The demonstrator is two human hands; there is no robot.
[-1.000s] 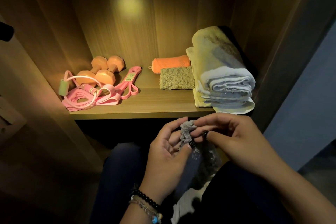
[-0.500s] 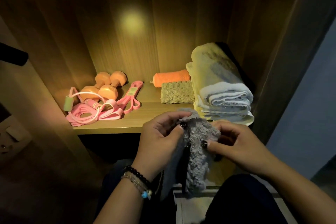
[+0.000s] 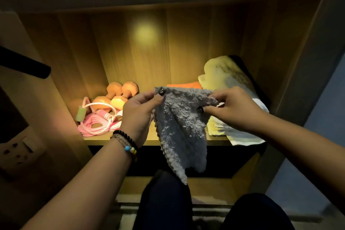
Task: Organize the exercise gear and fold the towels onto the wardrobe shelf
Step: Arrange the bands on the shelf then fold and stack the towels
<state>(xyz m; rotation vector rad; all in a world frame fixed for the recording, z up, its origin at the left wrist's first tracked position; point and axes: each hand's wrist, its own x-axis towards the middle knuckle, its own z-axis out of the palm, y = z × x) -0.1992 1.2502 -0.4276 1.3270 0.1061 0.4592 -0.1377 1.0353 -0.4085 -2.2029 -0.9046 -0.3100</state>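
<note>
Left to right, then: at the left of the lit shelf (image 3: 97,137) lies the exercise gear, already grouped. Two orange dumbbells (image 3: 119,95) sit side by side toward the back, with one skipping rope (image 3: 100,113) coiled over a pile of pink bands (image 3: 97,127) just in front; how many bands there are I cannot tell in this light. Keeping them together on that side leaves the middle and right of the shelf free for cloth.

At the centre of the frame, the left hand (image 3: 139,113), with beaded bracelets (image 3: 126,144) on its wrist, pinches one top corner of a grey towel (image 3: 181,129) between thumb and fingertips. The right hand (image 3: 232,109) pinches the other top corner in the same way, so both grips are closed on the fabric. Held by its upper edge in front of the shelf, the towel hangs and opens under its own weight, which is likely meant to square it up for a first fold. It is not yet on the shelf.

Behind the towel, one rolled orange cloth (image 3: 184,85) peeks out at the back. At the right, a stack of folded towels (image 3: 233,87) rests against the side wall, its lowest layer overhanging the shelf's front edge; probably three or so, though the layers blur together.
</note>
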